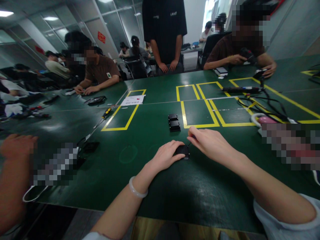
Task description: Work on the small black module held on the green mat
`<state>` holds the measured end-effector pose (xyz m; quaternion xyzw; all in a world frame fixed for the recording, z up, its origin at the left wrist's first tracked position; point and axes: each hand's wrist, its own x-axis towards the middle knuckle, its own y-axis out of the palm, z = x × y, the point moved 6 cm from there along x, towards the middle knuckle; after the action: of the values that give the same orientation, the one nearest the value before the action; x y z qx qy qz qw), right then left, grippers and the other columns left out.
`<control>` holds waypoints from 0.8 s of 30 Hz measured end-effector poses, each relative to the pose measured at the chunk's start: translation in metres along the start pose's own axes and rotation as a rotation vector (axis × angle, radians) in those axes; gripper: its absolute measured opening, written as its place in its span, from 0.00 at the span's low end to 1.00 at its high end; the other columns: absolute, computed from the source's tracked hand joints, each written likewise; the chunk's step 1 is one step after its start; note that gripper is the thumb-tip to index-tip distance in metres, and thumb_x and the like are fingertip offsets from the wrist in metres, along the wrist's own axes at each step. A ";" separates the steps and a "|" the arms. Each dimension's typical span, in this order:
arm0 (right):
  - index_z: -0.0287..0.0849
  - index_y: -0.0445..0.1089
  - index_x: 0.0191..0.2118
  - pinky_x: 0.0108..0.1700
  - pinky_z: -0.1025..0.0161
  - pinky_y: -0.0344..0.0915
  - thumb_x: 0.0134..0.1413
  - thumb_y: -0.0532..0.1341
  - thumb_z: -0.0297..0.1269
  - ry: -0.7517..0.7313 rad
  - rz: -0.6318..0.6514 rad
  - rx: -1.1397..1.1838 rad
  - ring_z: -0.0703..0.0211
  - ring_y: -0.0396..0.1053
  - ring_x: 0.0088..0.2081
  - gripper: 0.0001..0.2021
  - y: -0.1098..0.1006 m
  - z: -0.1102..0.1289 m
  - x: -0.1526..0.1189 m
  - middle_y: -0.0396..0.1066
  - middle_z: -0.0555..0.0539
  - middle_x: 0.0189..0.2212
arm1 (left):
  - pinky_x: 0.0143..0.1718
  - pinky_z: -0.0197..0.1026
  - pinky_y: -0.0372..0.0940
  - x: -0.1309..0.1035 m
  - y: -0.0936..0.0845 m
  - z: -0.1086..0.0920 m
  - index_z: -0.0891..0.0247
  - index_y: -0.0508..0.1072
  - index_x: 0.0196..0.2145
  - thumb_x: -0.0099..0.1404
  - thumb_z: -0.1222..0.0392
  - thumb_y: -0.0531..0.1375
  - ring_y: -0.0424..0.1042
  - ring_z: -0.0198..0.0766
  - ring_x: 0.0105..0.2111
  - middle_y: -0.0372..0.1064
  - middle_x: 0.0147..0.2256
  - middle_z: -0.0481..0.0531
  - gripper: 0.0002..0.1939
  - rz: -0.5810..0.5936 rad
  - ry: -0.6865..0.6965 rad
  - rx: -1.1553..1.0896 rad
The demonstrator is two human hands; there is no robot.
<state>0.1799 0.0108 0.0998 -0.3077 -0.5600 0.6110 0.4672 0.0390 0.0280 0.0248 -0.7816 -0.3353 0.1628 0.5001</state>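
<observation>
A small black block (pixel 183 152) lies on the green table near its front edge. Around its left side and top is my left hand (pixel 168 154), thumb and fingers gripping it. My right hand (pixel 206 139) is closed in a pinch just above the block's right corner, on a thin dark tool whose tip reaches the block; most of it is hidden by the fingers. Farther back stand two joined black blocks (pixel 174 122), touched by neither hand.
Yellow tape frames (pixel 200 126) mark the green table (pixel 155 186). A paper sheet (pixel 133 100) and a yellow screwdriver (pixel 106 113) lie left; cables (pixel 270 100) and a black electric tool (pixel 241 90) lie right. Other people sit around, and one person's arm (pixel 15 180) reaches in at left.
</observation>
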 end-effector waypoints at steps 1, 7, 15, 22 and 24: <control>0.43 0.60 0.41 0.29 0.63 0.52 0.66 0.48 0.38 -0.005 -0.005 0.004 0.56 0.70 0.31 0.08 -0.001 0.001 0.000 0.73 0.47 0.31 | 0.50 0.46 0.65 0.000 0.000 0.000 0.58 0.63 0.53 0.69 0.50 0.56 0.69 0.45 0.48 0.67 0.48 0.53 0.18 -0.002 0.000 -0.002; 0.43 0.60 0.41 0.30 0.63 0.53 0.65 0.49 0.38 -0.010 -0.022 0.024 0.57 0.69 0.31 0.07 -0.005 0.003 -0.002 0.72 0.47 0.32 | 0.50 0.46 0.65 0.000 -0.001 0.000 0.58 0.64 0.53 0.69 0.50 0.56 0.69 0.45 0.48 0.67 0.48 0.53 0.18 0.000 0.001 -0.001; 0.42 0.60 0.42 0.31 0.63 0.54 0.65 0.49 0.36 -0.023 -0.057 0.016 0.56 0.70 0.33 0.06 -0.002 0.000 -0.002 0.72 0.47 0.34 | 0.50 0.46 0.65 0.000 -0.001 0.000 0.58 0.63 0.53 0.69 0.50 0.56 0.69 0.44 0.48 0.67 0.49 0.53 0.18 0.001 0.001 -0.003; 0.43 0.61 0.40 0.30 0.63 0.53 0.65 0.49 0.41 -0.006 -0.047 -0.042 0.56 0.70 0.31 0.09 -0.003 0.002 -0.001 0.73 0.47 0.31 | 0.49 0.46 0.65 0.000 0.000 0.000 0.58 0.63 0.53 0.69 0.50 0.56 0.69 0.45 0.47 0.68 0.48 0.53 0.18 0.005 0.000 0.005; 0.43 0.62 0.40 0.30 0.62 0.52 0.66 0.48 0.41 0.011 -0.030 -0.067 0.55 0.70 0.31 0.10 -0.003 0.001 -0.001 0.73 0.46 0.30 | 0.49 0.46 0.65 0.000 -0.001 0.000 0.58 0.63 0.53 0.69 0.50 0.56 0.69 0.45 0.48 0.68 0.48 0.53 0.18 0.005 -0.001 0.001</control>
<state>0.1798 0.0093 0.1023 -0.3181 -0.5821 0.5833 0.4687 0.0390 0.0281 0.0255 -0.7821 -0.3334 0.1645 0.5001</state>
